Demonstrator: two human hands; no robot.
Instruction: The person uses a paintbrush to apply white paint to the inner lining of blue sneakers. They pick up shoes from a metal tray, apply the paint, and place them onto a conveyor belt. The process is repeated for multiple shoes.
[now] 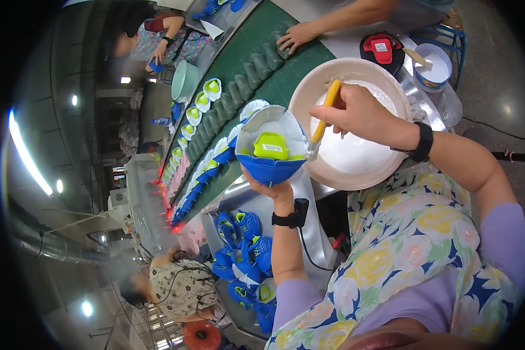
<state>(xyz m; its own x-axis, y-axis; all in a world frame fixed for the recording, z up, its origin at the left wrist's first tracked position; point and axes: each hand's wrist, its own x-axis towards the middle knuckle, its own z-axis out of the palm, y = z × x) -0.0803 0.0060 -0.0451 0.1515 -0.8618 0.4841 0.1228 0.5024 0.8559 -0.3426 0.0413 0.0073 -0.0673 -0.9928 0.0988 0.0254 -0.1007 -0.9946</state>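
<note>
My left hand [269, 188] is closed from below around a blue shoe upper [274, 171]. Its open underside faces up, showing a pale lining and a neon-green piece with a white label inside. In my right hand [361, 114] is a brush [326, 111] with a yellow handle, gripped between thumb and fingers. The brush's bristles touch or nearly touch the right edge of the upper. Below my right hand stands a wide pinkish basin [307, 87] with white liquid [356, 153] in it.
A green conveyor belt [239, 55] carries rows of blue-and-white uppers [212, 89] and dark grey shoe-shaped pieces [233, 93]. More blue uppers [245, 224] lie heaped in a tray. A tub [436, 73] stands at upper right. Another person's hand [297, 36] reaches over the belt; other people work beyond.
</note>
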